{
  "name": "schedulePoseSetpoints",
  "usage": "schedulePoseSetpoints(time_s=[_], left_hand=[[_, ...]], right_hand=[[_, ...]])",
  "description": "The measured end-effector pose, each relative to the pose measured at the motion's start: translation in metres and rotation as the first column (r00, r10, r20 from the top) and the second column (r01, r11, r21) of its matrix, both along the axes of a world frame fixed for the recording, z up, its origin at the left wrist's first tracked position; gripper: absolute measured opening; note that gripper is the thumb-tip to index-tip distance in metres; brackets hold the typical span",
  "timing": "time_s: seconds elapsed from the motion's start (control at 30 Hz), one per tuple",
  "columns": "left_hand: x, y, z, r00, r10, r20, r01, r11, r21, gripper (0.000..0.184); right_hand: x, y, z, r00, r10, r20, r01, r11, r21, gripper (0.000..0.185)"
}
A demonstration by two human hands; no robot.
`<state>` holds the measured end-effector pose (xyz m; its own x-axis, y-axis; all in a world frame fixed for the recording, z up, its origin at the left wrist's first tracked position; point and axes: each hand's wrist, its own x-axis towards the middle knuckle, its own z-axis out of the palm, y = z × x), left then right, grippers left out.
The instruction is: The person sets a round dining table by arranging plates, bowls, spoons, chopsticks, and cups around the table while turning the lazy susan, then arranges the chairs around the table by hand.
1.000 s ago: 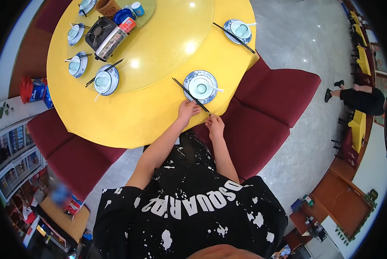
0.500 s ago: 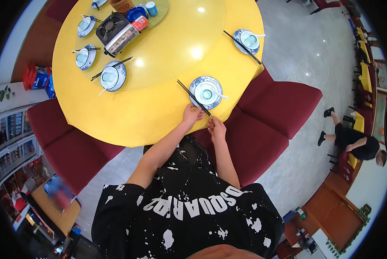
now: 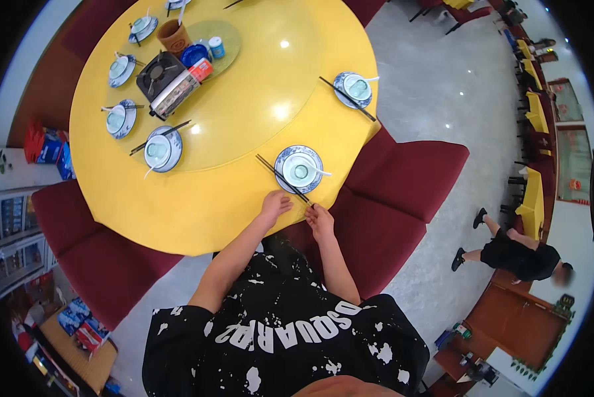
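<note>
A pair of dark chopsticks (image 3: 285, 180) lies slantwise along the left side of a blue-and-white plate (image 3: 281, 161) near the table's edge. My right hand (image 3: 320, 221) pinches the near end of the chopsticks. To the left of them is my left hand (image 3: 276, 206), its fingers loosely extended and holding nothing. On the plate sits a pale bowl (image 3: 291, 166) with a small glass (image 3: 301, 172) inside. A white spoon (image 3: 321, 173) sticks out over the plate's right side.
The round yellow table (image 3: 211, 225) carries several similar settings, a portable gas stove (image 3: 161, 74) and a brown pot (image 3: 173, 37). Maroon chairs (image 3: 383, 218) stand close on both sides. A person in black (image 3: 518, 257) walks on the grey floor at right.
The view has shifted, so the table appears lower and further left. My left hand has come slightly away from the chopsticks; my right hand still pinches their end. The person at right has moved.
</note>
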<state>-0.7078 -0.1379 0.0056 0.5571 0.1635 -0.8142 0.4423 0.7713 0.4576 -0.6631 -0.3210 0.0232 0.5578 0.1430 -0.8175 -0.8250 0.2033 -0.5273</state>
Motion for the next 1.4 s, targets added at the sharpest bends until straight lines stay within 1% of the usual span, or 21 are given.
schedulePoseSetpoints(time_s=[0.03, 0.13, 0.17, 0.27, 0.33, 0.37, 0.47, 0.5, 0.6, 0.63, 0.73, 0.83, 0.93, 0.97, 1.07, 1.13, 1.17, 1.27, 1.33, 1.37, 1.4], left_hand=[[-0.006, 0.007, 0.001, 1.0, 0.005, -0.016, -0.005, 1.0, -0.018, 0.039], [-0.026, 0.031, 0.008, 0.997, -0.059, -0.041, 0.058, 0.998, -0.026, 0.039], [-0.036, 0.042, 0.012, 0.997, -0.072, -0.03, 0.071, 0.997, -0.029, 0.04], [-0.072, 0.069, 0.024, 0.998, -0.063, -0.02, 0.062, 0.996, -0.064, 0.041], [-0.104, 0.094, 0.027, 1.0, -0.003, -0.018, 0.001, 0.994, -0.106, 0.043], [-0.121, 0.107, 0.031, 0.999, 0.018, -0.027, -0.021, 0.996, -0.089, 0.043], [-0.163, 0.143, 0.04, 0.992, 0.121, -0.039, -0.122, 0.991, -0.048, 0.042], [-0.179, 0.157, 0.038, 0.985, 0.17, -0.037, -0.171, 0.984, -0.039, 0.042], [-0.226, 0.199, 0.032, 0.947, 0.319, -0.035, -0.319, 0.948, -0.005, 0.041], [-0.244, 0.211, 0.033, 0.931, 0.362, -0.04, -0.362, 0.932, 0.007, 0.04], [-0.286, 0.251, 0.046, 0.895, 0.439, -0.078, -0.43, 0.896, 0.108, 0.038], [-0.317, 0.293, 0.053, 0.896, 0.441, -0.059, -0.411, 0.871, 0.268, 0.034], [-0.336, 0.335, 0.055, 0.903, 0.429, -0.027, -0.386, 0.836, 0.389, 0.03], [-0.341, 0.35, 0.055, 0.909, 0.417, -0.003, -0.374, 0.82, 0.433, 0.03], [-0.34, 0.397, 0.051, 0.925, 0.372, 0.077, -0.347, 0.747, 0.567, 0.029], [-0.326, 0.425, 0.045, 0.931, 0.336, 0.142, -0.344, 0.676, 0.652, 0.029], [-0.313, 0.438, 0.045, 0.937, 0.32, 0.138, -0.331, 0.692, 0.641, 0.029], [-0.272, 0.457, 0.043, 0.962, 0.25, 0.114, -0.266, 0.748, 0.607, 0.031], [-0.243, 0.462, 0.034, 0.977, 0.182, 0.114, -0.214, 0.78, 0.588, 0.033], [-0.229, 0.464, 0.029, 0.976, 0.174, 0.13, -0.218, 0.771, 0.599, 0.033], [-0.215, 0.463, 0.023, 0.975, 0.168, 0.146, -0.222, 0.761, 0.609, 0.033]], right_hand=[[0.001, 0.001, 0.008, 1.0, -0.008, -0.029, 0.007, 0.999, -0.042, 0.024], [0.002, -0.003, 0.028, 0.996, 0.091, 0.024, -0.08, 0.953, -0.293, 0.026], [0.001, -0.004, 0.032, 0.989, 0.102, 0.109, -0.056, 0.93, -0.365, 0.025], [0.001, 0.009, 0.065, 0.942, 0.174, 0.286, -0.035, 0.901, -0.431, 0.021], [0.0, 0.036, 0.098, 0.9, 0.184, 0.394, -0.021, 0.924, -0.382, 0.021], [-0.002, 0.051, 0.107, 0.875, 0.222, 0.429, -0.05, 0.926, -0.375, 0.02], [-0.012, 0.111, 0.121, 0.854, 0.287, 0.433, -0.201, 0.951, -0.233, 0.021], [-0.019, 0.135, 0.122, 0.837, 0.344, 0.425, -0.268, 0.936, -0.228, 0.025], [-0.049, 0.209, 0.112, 0.694, 0.603, 0.392, -0.54, 0.797, -0.27, 0.029], [-0.063, 0.236, 0.111, 0.642, 0.66, 0.391, -0.619, 0.746, -0.245, 0.032], [-0.098, 0.32, 0.091, 0.593, 0.731, 0.338, -0.708, 0.673, -0.212, 0.035], [-0.123, 0.397, 0.072, 0.673, 0.698, 0.245, -0.688, 0.713, -0.139, 0.039], [-0.148, 0.455, 0.066, 0.749, 0.658, 0.08, -0.662, 0.749, 0.038, 0.046], [-0.155, 0.47, 0.053, 0.757, 0.641, 0.125, -0.647, 0.762, 0.014, 0.048], [-0.16, 0.495, 0.012, 0.897, 0.373, 0.238, -0.333, 0.923, -0.194, 0.042], [-0.16, 0.505, 0.004, 0.93, 0.268, 0.25, -0.163, 0.914, -0.371, 0.039], [-0.159, 0.506, 0.001, 0.944, 0.205, 0.257, -0.069, 0.888, -0.455, 0.037], [-0.149, 0.501, -0.011, 0.958, 0.178, 0.223, -0.106, 0.947, -0.303, 0.038], [-0.142, 0.494, -0.007, 0.916, 0.312, 0.253, -0.199, 0.9, -0.387, 0.037], [-0.138, 0.494, -0.005, 0.888, 0.38, 0.261, -0.247, 0.87, -0.426, 0.037], [-0.132, 0.493, -0.008, 0.84, 0.441, 0.316, -0.245, 0.828, -0.504, 0.036]])
